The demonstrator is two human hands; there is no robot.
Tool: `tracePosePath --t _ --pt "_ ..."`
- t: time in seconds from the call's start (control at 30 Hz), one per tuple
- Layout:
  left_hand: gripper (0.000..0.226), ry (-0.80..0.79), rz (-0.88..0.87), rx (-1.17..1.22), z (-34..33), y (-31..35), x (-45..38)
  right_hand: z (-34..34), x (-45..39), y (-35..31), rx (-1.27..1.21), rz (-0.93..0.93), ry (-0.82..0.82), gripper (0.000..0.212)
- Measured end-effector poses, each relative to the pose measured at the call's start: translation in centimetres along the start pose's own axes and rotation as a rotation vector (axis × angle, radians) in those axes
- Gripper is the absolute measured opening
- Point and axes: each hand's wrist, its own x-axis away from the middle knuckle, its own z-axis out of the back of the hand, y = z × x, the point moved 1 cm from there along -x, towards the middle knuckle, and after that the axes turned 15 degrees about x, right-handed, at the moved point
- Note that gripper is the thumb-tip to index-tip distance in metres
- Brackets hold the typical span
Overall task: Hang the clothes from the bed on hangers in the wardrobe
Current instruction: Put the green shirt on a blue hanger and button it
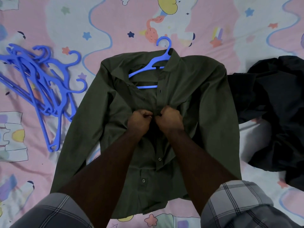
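Head view: the dark olive woven cotton button-up shirt [189, 96] lies flat, front up, in the middle of the bed [115, 27], whose pink cartoon-print sheet gives it a soft, steady base for buttoning. A blue plastic hanger [148, 65] already sits inside its collar, hook pointing far, so the shirt can probably be lifted straight to the wardrobe. The left hand [139, 122] and right hand [171, 118] meet at mid-placket, fingers curled, each pinching an edge of the shirt, apparently fastening a button. A tangled pile of spare blue plastic hangers [39, 83] lies left; a crumpled black garment [271, 104] waits right
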Motion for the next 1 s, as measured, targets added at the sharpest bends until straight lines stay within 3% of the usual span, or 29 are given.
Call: tracePosePath --t 0.2,0.33,0.47,0.57,0.73,0.9,1.0 --pt "0.021 -0.029 -0.008 0.046 -0.1 -0.4 0.1 -0.2 0.1 -0.1 0.022 -0.011 0.012 0.044" --pt "0.023 0.037 0.013 0.072 0.1 -0.5 0.6 -0.1 0.0 -0.4 0.083 0.034 -0.010 0.052" --pt "0.015 0.050 0.038 0.135 0.2 -1.5 0.5 0.3 0.3 -0.5 0.064 0.029 0.011 0.038" --pt "0.016 0.042 0.060 0.239 0.3 -1.0 0.7 0.4 0.5 0.2 -0.149 -0.063 0.051 0.025" --pt "0.016 0.013 0.051 0.416 0.5 0.9 1.8 -0.1 1.7 1.1 -0.592 -0.133 -0.043 0.010" --pt "0.020 0.048 -0.021 0.424 0.6 2.1 2.6 0.4 2.4 1.3 -0.752 -0.110 -0.013 0.026" --pt "0.016 0.056 -0.013 0.496 0.8 2.6 3.1 1.0 2.6 1.2 -0.768 -0.093 -0.016 0.010"
